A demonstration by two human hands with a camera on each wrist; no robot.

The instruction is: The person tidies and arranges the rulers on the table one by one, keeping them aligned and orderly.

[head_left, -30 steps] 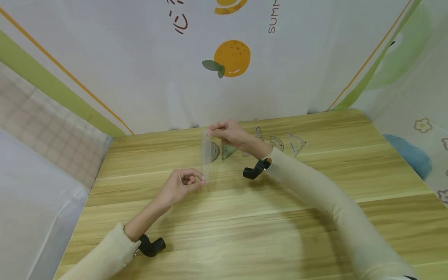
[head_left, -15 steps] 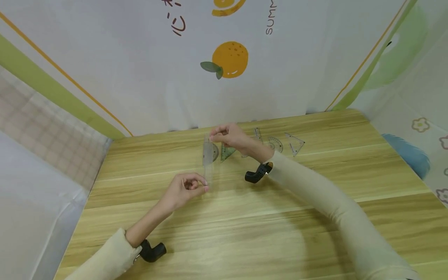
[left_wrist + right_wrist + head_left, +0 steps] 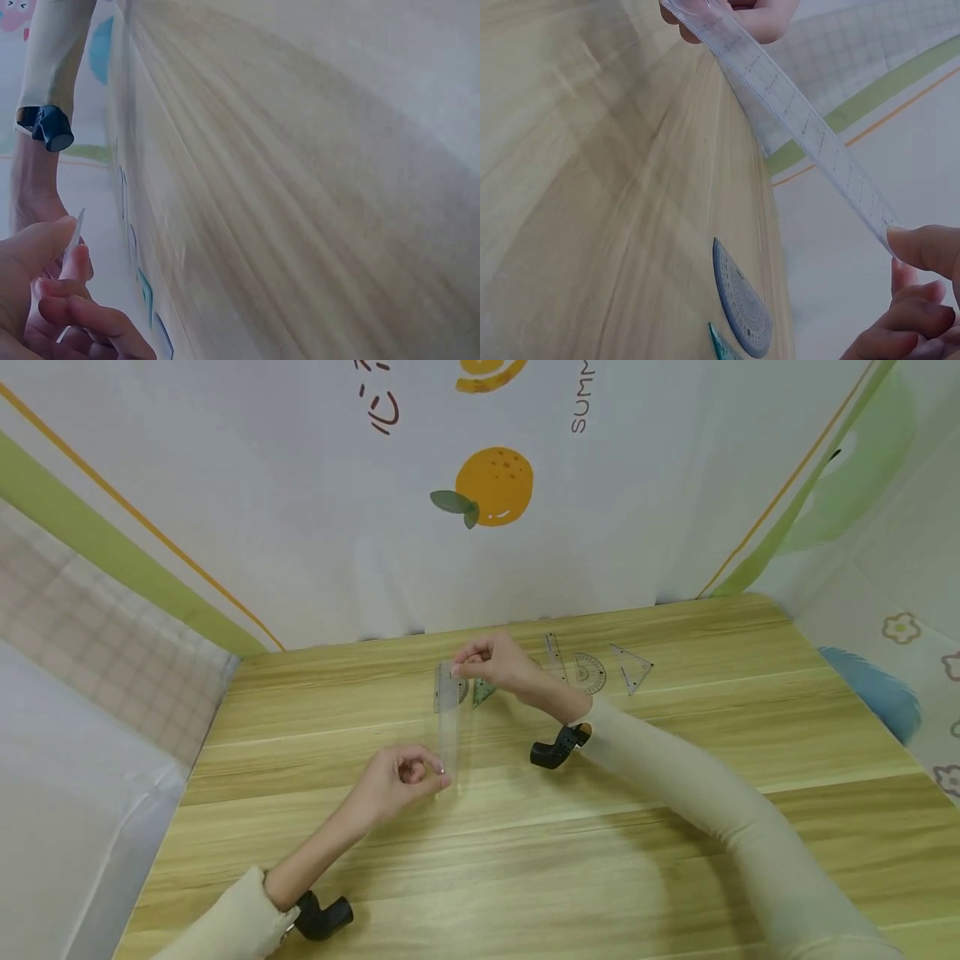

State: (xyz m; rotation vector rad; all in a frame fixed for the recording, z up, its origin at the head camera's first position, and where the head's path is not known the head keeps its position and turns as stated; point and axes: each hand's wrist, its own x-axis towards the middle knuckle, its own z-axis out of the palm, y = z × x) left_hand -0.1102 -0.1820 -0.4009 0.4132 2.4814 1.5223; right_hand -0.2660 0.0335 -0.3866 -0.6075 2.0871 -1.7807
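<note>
In the head view a clear ruler (image 3: 448, 735) is held up off the table, one end in each hand. My left hand (image 3: 393, 781) pinches the near end between thumb and fingers; my right hand (image 3: 502, 668) pinches the far end. The right wrist view shows the ruler's printed scale (image 3: 810, 127) running slantwise between the two hands. Behind it, a grey protractor (image 3: 742, 300) and the corner of a green set square (image 3: 720, 343) lie on the table. From the left wrist, only the ruler's thin edge (image 3: 78, 229) shows.
Right of the hands, a small ruler (image 3: 553, 652), a clear protractor (image 3: 589, 673) and a clear set square (image 3: 633, 669) lie flat on the wooden table (image 3: 510, 877). A printed white curtain (image 3: 300, 527) hangs behind the table's far edge.
Both hands have drawn the ruler a little toward me, away from the table's far edge. Their pinch on its two ends stays the same.
</note>
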